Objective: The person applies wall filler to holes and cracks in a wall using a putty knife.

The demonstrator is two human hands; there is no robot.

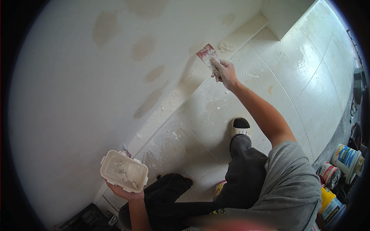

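Note:
My right hand (224, 73) grips a flat scraper (205, 53) with a red, white-smeared blade, held up near the pale wall (69, 77) and its low ledge (169, 101); whether the blade touches the wall, I cannot tell. My left hand (127, 195) holds a translucent plastic tub (119, 165) with whitish residue inside, low at the left. A small object at the tub's far edge is too hidden to name. Several darker patches (143, 47) mark the wall, and white crumbs lie along the ledge.
White-streaked floor tiles (304, 104) run along the wall toward a projecting corner (279, 19) at top right. My shoe (241, 127) rests on them. Several buckets (343, 158) crowd the right edge, and a dark crate (77, 219) sits at bottom left.

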